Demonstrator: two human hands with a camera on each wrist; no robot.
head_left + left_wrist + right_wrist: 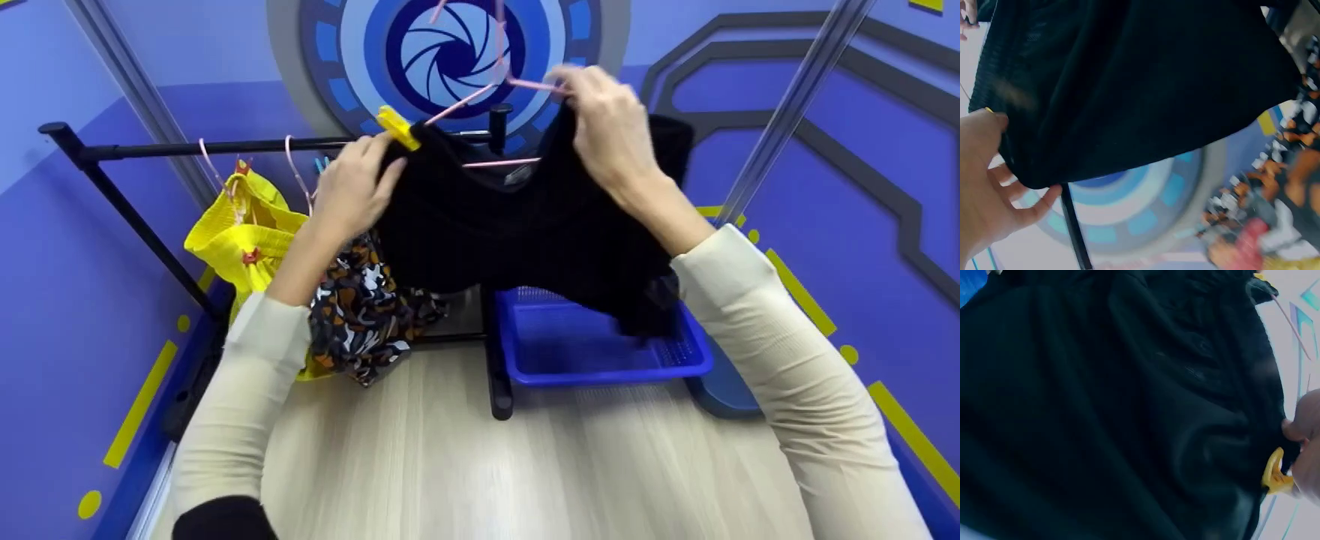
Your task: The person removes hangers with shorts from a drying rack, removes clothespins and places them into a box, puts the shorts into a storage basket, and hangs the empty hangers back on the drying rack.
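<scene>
A black garment (525, 225) with a gathered waistband hangs from a pink hanger (459, 100) in front of the rack. One top corner is fixed to the hanger by a yellow clothespin (397, 127). Just beneath that clothespin, my left hand (356, 180) holds the garment's edge, thumb in front and fingers partly behind the cloth. At the opposite corner, my right hand (611, 127) is raised by the hanger's arm. The right wrist view shows it pinching a second yellow clothespin (1276, 473) at the waistband; the head view hides this one behind the hand.
A black clothes rack (180, 150) carries a yellow garment (251, 225) with red clips and a camouflage-patterned garment (364, 307) on pink hangers. Behind the rack's near foot (500, 401) stands a blue plastic basket (600, 375) on the wood-grain tabletop (420, 465).
</scene>
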